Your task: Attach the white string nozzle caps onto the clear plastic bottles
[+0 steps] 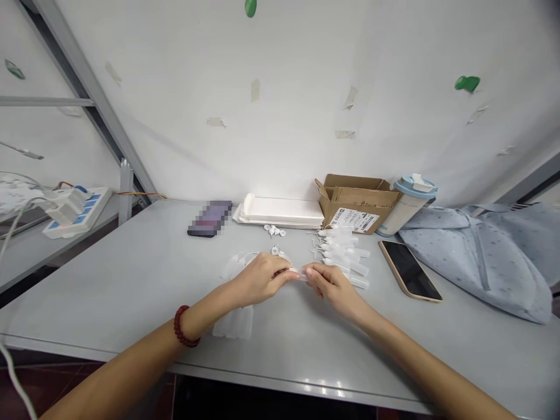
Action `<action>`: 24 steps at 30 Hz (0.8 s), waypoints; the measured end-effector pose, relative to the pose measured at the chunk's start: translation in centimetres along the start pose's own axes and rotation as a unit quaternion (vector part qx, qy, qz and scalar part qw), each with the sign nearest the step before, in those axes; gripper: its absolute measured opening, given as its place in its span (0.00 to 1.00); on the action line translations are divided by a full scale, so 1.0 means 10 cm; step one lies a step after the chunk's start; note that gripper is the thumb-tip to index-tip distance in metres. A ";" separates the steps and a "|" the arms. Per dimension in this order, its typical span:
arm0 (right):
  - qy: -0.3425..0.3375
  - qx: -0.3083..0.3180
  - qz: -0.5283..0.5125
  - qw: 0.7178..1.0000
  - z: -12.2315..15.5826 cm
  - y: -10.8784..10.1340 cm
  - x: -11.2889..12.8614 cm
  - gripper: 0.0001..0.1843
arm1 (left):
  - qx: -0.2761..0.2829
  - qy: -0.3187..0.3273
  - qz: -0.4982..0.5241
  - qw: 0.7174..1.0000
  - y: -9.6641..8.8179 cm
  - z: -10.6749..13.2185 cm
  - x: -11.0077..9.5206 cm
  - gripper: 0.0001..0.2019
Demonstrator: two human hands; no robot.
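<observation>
My left hand and my right hand meet over the grey table, fingertips pinched together on a small clear plastic piece between them. A red bead bracelet circles my left wrist. To the right of my hands lie several clear plastic tubes with white hooks in a row. More translucent plastic pieces lie under and behind my left hand. A few small white parts sit farther back.
A dark phone and a stack of white trays lie near the wall. An open cardboard box, a blue-lidded cup, another phone and a light blue cloth bag are right. A power strip sits far left.
</observation>
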State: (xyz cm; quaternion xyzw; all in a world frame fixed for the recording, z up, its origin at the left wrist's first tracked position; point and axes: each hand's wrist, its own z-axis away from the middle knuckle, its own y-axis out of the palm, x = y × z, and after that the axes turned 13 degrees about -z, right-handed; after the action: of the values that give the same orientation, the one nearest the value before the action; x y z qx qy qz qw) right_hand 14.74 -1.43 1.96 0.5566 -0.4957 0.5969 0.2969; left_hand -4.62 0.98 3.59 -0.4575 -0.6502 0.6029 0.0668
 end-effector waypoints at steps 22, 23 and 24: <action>-0.126 -0.084 0.437 0.887 -0.17 0.13 -0.24 0.16 | -0.006 -0.062 -0.143 0.988 -0.12 -0.16 0.57 0.12; -0.125 -0.080 0.456 0.878 -0.17 0.16 -0.24 0.15 | 0.002 -0.053 -0.138 0.989 -0.10 -0.16 0.56 0.12; -0.128 -0.075 0.469 0.871 -0.17 0.18 -0.24 0.15 | 0.008 -0.046 -0.134 0.990 -0.09 -0.17 0.56 0.12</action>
State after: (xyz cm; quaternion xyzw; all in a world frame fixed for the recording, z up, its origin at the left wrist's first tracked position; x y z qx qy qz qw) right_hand 12.97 0.00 -0.62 0.3060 -0.7756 0.5504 -0.0429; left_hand -7.24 6.13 2.21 -0.3372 -0.7031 0.6143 0.1209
